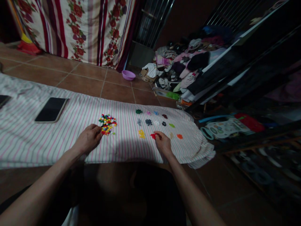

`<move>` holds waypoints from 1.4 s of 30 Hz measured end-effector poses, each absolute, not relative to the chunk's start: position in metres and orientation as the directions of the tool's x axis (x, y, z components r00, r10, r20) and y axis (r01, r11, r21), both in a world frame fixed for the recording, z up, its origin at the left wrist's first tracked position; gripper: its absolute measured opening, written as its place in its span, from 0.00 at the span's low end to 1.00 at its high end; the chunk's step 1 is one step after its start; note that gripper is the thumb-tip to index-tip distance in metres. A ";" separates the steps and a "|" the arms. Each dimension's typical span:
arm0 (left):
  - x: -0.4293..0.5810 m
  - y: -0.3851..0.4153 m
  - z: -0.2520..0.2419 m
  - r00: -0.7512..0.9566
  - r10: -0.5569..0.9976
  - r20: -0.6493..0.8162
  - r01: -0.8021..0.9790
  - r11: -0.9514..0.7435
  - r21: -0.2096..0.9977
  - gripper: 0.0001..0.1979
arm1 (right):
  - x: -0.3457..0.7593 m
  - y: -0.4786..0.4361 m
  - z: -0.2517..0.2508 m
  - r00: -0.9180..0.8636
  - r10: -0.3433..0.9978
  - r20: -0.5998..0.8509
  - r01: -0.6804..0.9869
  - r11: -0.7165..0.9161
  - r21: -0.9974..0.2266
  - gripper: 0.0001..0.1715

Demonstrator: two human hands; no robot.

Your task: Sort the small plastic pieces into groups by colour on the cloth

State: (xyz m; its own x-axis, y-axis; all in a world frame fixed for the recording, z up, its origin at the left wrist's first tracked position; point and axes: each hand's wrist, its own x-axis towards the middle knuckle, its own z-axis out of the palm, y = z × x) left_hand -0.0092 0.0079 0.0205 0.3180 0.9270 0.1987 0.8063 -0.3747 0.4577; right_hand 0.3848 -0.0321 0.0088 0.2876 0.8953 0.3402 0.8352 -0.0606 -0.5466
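A mixed heap of small coloured pieces (108,124) lies on the striped cloth (127,147). My left hand (88,138) is at the heap's lower left edge, fingers bent together; what they pinch, if anything, is hidden. Over on the right, the fingertips of my right hand (163,142) are pinched at a small red pile (153,136); whether a piece is between them is too small to tell. Around it lie single-colour piles: yellow (141,134), dark grey (148,122), dark green (138,111), black (164,123), orange (179,136) and several others.
A phone (51,110) lies on the cloth to the left, with another dark object (4,99) at the edge. Beyond, a purple basin (128,75) stands on the tiled floor near a large clothes heap (185,62). A floral curtain (77,31) hangs behind.
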 end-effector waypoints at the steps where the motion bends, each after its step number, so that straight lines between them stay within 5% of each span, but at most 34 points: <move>1: -0.009 0.008 0.021 0.314 0.929 0.195 0.809 -0.370 0.457 0.16 | 0.384 -0.032 0.009 0.277 0.898 0.341 0.841 -0.055 -0.538 0.20; 23: -0.007 0.006 0.028 0.329 0.923 0.199 0.809 -0.384 0.445 0.17 | 0.380 -0.036 0.016 0.274 0.850 0.451 0.863 -0.010 -0.504 0.22; 42: -0.005 0.004 0.031 0.314 0.937 0.156 0.826 -0.350 0.442 0.13 | 0.220 -0.015 0.021 -0.139 0.929 0.343 0.689 0.340 -0.640 0.14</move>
State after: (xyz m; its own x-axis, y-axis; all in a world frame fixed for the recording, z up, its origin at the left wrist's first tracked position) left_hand -0.0054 0.0045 0.0306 0.3141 0.9366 0.1555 0.8256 -0.3503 0.4424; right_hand 0.2202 -0.0146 0.0213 -0.1393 0.9290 0.3429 0.6888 0.3397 -0.6404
